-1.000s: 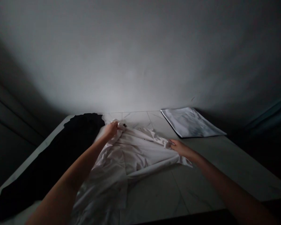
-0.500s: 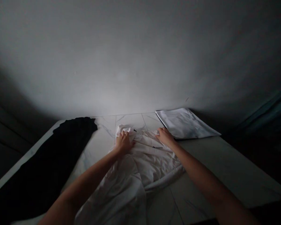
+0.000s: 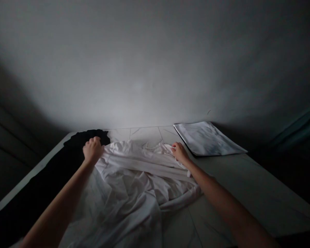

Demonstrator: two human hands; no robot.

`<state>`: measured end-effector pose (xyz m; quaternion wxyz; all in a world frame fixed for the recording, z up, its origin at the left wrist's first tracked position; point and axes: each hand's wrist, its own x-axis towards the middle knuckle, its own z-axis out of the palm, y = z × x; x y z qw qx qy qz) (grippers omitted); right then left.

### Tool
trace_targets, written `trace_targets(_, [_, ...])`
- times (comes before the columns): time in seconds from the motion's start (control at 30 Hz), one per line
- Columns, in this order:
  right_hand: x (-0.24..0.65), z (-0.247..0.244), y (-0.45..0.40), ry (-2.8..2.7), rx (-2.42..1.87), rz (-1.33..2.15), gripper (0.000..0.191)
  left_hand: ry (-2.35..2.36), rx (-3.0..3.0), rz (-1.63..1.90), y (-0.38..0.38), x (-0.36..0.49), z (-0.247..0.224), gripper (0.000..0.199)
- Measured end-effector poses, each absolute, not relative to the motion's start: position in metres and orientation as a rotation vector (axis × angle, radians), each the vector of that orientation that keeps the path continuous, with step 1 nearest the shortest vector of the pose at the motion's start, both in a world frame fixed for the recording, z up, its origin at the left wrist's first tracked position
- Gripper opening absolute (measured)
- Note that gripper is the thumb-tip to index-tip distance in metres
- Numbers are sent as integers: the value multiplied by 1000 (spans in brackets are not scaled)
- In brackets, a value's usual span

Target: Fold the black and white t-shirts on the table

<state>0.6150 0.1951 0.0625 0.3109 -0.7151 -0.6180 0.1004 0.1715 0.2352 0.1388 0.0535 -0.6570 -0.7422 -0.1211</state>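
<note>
Hands [image 3: 93, 150] [image 3: 179, 152], our two, curl closed on one white garment [image 3: 142, 186], one black cloth [image 3: 51, 179] lying at its nine o'clock.

A black cloth [image 3: 46, 182] is seen along the left side of the bench [image 3: 248, 193], stretched from near the wall [image 3: 144, 69] toward the lower left corner. Its far edge is wavy. At the far right of the bench, a flat white and grey piece [image 3: 209, 139] is laid, with a dark edge shown on its left side. The bench is crossed by thin lines. Above this piece, the plain grey wall is marked by a small dark streak [image 3: 209, 112]. At the far right, something teal [image 3: 297, 124] is half hidden by shadow.
</note>
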Motion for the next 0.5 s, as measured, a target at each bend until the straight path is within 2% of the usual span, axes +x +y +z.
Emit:
trace_targets(0.1, [609,68,195,-1517,-1874,365,6,-2084,-2279,-358,257,224,129,40])
trace_targets(0.23, [616,75,197,-1483,-1744,429,9,-2090,-2542,-290,282,269,117,34])
trace_targets(0.37, [636,87,203,-1469,-1636,405,12,-2054,-2682,-280,289,264,119,15])
trace_targets(0.5, [647,111,204,-1500,-1660,383,8,-1970,-2749,-353,282,238,142,11])
